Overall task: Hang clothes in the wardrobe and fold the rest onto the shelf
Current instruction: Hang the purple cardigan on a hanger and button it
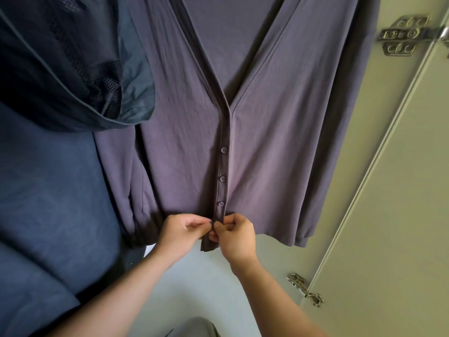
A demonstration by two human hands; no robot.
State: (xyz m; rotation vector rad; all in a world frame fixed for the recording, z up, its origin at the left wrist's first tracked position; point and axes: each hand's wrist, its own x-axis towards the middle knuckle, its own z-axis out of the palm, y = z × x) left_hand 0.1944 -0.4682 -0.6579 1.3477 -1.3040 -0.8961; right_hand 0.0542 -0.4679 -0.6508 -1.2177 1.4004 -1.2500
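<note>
Cardigan (267, 117) in a dusky purple-grey knit fills the centre of the view, hanging full length inside a wardrobe. Its top runs out of view above. It has a deep V neck edged with a narrow ribbed band, and the two front edges meet in a button strip running straight down to the hem. The fabric is thin and soft, with light creases. One long sleeve hangs at each side, gathered at the cuff.

To its left hangs a navy garment (48, 190), touching the cardigan's sleeve. Above that, a dark hood (73, 69) with a mesh lining overlaps the cardigan's shoulder.

On the right stands the pale cream wardrobe door (401, 215), swung open. A pale panel (194, 288) shows below the hem.

The left hand (179, 232) and right hand (237, 237) meet at the bottom of the button strip. Each has thumb and forefinger curled, pinching the strip's edge from its own side, with fingertips almost touching.

Two metal hinges sit on the door side, an upper hinge (403, 35) and a lower hinge (306, 290).

Three small matching buttons are fastened above the hands: top button (223, 150), middle button (222, 178), bottom button (220, 203).
</note>
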